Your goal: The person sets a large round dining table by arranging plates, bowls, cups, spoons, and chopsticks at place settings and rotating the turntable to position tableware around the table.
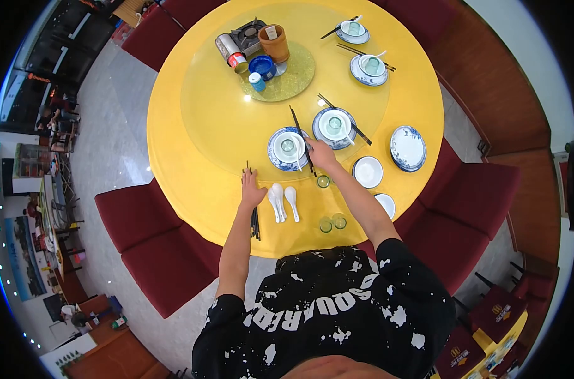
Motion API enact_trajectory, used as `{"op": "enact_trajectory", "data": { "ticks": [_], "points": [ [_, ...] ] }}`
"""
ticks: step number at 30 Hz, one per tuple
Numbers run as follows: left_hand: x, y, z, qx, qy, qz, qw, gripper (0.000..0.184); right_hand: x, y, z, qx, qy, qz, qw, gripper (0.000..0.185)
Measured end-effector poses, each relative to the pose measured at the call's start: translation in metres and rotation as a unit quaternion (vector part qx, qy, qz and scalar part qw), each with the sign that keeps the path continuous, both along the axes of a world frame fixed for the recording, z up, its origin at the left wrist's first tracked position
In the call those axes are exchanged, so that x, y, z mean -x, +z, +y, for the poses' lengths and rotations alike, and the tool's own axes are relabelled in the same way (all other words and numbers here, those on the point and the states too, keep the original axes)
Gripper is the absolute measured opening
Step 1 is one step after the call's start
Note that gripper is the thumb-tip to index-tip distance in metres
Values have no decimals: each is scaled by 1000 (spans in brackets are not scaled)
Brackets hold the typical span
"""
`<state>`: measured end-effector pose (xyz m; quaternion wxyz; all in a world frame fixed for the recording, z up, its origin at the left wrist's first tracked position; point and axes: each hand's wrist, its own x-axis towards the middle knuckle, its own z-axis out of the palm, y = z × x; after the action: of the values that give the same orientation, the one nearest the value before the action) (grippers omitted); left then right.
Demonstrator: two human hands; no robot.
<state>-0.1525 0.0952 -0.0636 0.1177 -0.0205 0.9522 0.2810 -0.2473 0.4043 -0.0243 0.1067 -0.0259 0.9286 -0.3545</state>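
My left hand (251,190) lies over a bundle of black chopsticks (255,225) near the table's front edge, fingers stretched forward; tips and lower ends show past it. My right hand (321,155) has its fingers closed at a pair of chopsticks (296,122) beside the nearest place setting. That setting is a blue-patterned plate (276,159) bearing a white bowl, a glass and a spoon. White spoons (291,201) rest on the cloth between my forearms. A small greenish glass (323,182) stands just below my right hand.
On the yellow round table (167,126) are more place settings (368,68), stacked plates (408,149), white bowls (368,172) and two glasses (339,221). A portable stove (247,36) and wooden pot (273,43) stand on the turntable (296,79). Maroon chairs (157,240) flank me.
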Motion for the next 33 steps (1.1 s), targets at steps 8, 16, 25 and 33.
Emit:
{"op": "enact_trajectory", "data": {
  "ticks": [8,16,25,33],
  "points": [
    [-4,-4,0,5,-13,20,1000,84,-3,-2,-6,-4,-38,6,999,40],
    [-5,-6,1,3,-11,29,1000,85,-3,5,-8,7,-66,44,997,34],
    [-4,-9,2,12,-7,23,1000,86,2,10,-8,-23,-92,47,994,25],
    [-7,8,13,25,-13,-8,1000,90,-12,19,6,-31,-123,52,991,25]
  ]
}}
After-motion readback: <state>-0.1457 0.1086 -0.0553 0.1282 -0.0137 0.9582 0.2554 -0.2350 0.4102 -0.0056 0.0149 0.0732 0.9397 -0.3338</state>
